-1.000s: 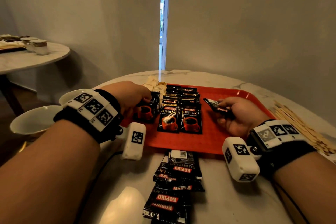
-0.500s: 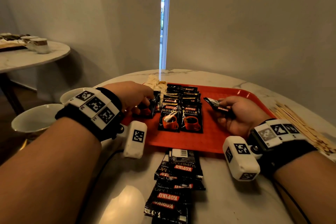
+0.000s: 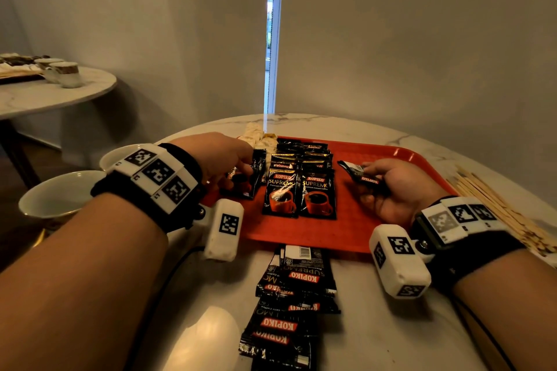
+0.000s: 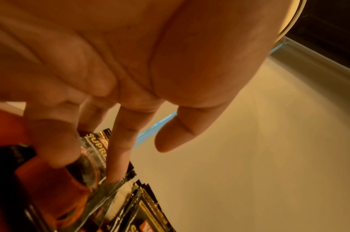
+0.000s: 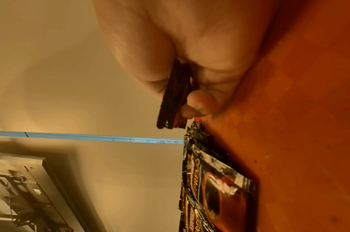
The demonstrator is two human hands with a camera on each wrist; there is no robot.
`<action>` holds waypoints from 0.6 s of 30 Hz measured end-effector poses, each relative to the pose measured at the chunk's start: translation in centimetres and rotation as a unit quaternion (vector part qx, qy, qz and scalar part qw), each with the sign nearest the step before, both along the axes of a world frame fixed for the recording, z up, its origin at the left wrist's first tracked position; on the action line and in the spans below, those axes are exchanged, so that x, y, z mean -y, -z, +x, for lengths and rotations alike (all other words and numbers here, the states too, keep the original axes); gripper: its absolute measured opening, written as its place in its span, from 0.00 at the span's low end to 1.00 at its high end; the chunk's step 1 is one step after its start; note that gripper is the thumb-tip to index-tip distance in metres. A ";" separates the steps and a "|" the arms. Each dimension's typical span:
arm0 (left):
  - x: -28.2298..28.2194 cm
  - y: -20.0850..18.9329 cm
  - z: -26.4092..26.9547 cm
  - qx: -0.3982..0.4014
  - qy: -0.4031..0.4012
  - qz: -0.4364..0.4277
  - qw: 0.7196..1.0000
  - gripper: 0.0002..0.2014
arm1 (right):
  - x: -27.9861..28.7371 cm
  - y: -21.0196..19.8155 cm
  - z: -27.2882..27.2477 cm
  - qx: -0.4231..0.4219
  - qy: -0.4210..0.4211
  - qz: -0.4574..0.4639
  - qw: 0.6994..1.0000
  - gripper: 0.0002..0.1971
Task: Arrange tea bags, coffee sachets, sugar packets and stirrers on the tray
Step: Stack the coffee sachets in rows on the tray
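A red tray [image 3: 361, 223] lies on the marble table and holds two overlapping rows of black Kopiko coffee sachets [image 3: 298, 190]. My left hand [image 3: 241, 173] is over the tray's left side. Its fingers [image 4: 114, 164] lie fairly straight and press on one more sachet [image 3: 248, 181] beside the left row, while the thumb [image 4: 170, 135] hangs free. My right hand [image 3: 366, 182] rests on the tray's right part and pinches a thin stack of sachets [image 3: 358, 173], seen edge-on as sachets [image 5: 173, 100] in the right wrist view. Pale packets [image 3: 256, 135] sit at the tray's far left corner.
A loose pile of coffee sachets [image 3: 295, 295] lies on the table in front of the tray. Wooden stirrers [image 3: 497, 208] lie at the right. Two white cups [image 3: 57, 196] stand at the left edge. A second table [image 3: 60, 93] with cups stands farther left.
My left hand has pushed its sachet a little farther back along the left row. The right hand stays put with its stack.
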State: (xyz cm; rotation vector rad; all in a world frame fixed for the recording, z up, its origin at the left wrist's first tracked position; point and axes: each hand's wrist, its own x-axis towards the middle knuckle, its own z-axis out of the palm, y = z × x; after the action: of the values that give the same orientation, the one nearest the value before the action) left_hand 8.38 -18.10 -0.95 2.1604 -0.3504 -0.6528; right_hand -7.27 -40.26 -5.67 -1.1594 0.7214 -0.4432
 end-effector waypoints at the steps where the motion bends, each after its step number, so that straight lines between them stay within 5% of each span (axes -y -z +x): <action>1: 0.0 0.0 0.0 -0.002 -0.001 0.000 1.000 0.14 | 0.0 0.0 0.0 0.000 -0.001 0.001 1.000 0.07; 18: -0.1 0.4 0.5 0.011 -0.006 0.001 1.000 0.12 | -0.8 -0.7 -0.3 -0.023 -0.005 0.003 1.000 0.08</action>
State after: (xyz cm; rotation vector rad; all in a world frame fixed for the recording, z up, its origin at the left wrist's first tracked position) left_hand 8.91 -17.98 -1.35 2.1706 -0.3470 -0.6235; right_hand -7.61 -39.41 -4.97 -1.1699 0.7551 -0.4065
